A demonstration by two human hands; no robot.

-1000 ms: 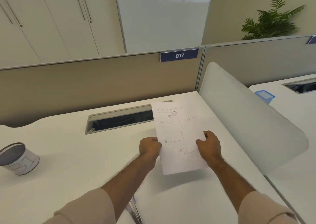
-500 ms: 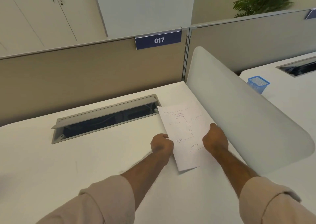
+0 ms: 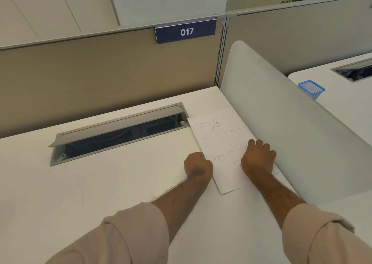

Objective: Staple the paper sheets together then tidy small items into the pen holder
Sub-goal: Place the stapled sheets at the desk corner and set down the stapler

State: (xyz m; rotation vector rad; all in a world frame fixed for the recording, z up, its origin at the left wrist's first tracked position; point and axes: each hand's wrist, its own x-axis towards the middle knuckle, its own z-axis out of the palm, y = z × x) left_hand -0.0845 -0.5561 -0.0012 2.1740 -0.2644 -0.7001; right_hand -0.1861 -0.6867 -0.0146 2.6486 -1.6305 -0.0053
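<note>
Lying flat on your desk (image 3: pixel 100 183), the sheets (image 3: pixel 219 143) run lengthwise away from you, tilted left; your left hand (image 3: pixel 198 166) and right hand (image 3: pixel 256 157) pinch their side edges.

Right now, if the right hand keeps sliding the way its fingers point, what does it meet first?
Probably the curved white divider: the right hand lies on the paper sheets, knuckles already beside the panel's base. Contact is unclear.

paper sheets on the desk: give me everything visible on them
The paper sheets are white, with sparse handwritten scribbles on the top face. They lie flat, skewed, on the white desk, between the open cable tray and the curved divider. The left hand grips the left edge; the right hand presses the right side. No staple is visible; the sheet count is unclear.
</note>
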